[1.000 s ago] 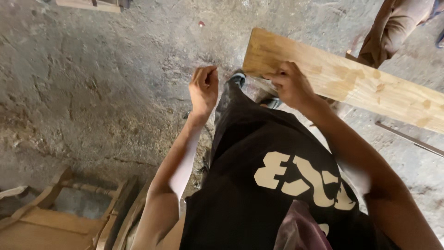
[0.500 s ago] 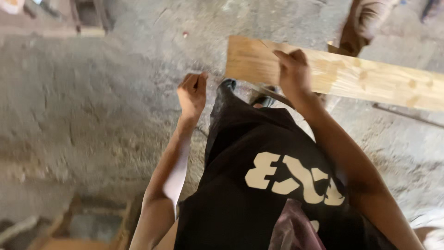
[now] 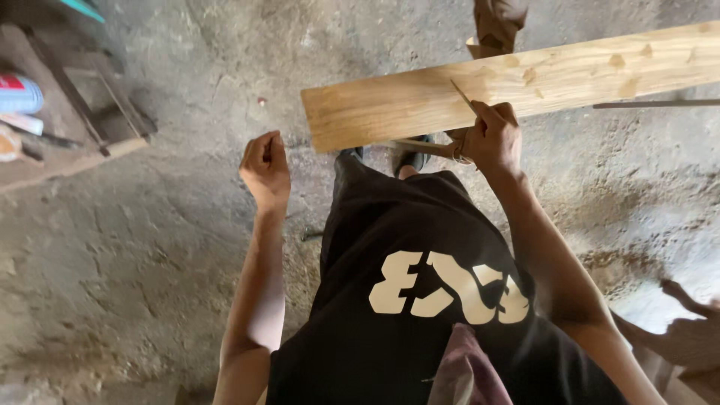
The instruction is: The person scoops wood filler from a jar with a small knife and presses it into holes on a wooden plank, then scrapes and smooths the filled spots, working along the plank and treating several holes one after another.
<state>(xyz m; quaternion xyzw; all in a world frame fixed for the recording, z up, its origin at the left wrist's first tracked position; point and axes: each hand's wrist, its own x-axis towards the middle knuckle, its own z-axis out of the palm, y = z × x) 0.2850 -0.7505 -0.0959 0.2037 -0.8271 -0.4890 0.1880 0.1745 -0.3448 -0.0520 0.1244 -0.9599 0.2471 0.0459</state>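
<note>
Right hand [image 3: 491, 139], earlier flat on plank [image 3: 420, 101], now grips pencil [image 3: 463, 97], tip on plank face, upper centre of frame. Left hand [image 3: 264, 166] off plank, loosely fisted, empty, over concrete floor [image 3: 135, 247]. Marking apparently under way.

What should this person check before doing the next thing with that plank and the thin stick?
1. Right hand grips the thin stick: ok, fingers closed around it.
2. Stick tip rests on the pale wooden plank: ok, it lies over the face.
3. Left hand steadies the plank: not ok, it hangs closed in the air, apart from the wood.
4. Plank is firmly supported: cannot tell, what carries it is hidden.
5. Floor underfoot is even: not ok, rough and cracked.
6. Other person's leg is clear of the plank: cannot tell.
</note>
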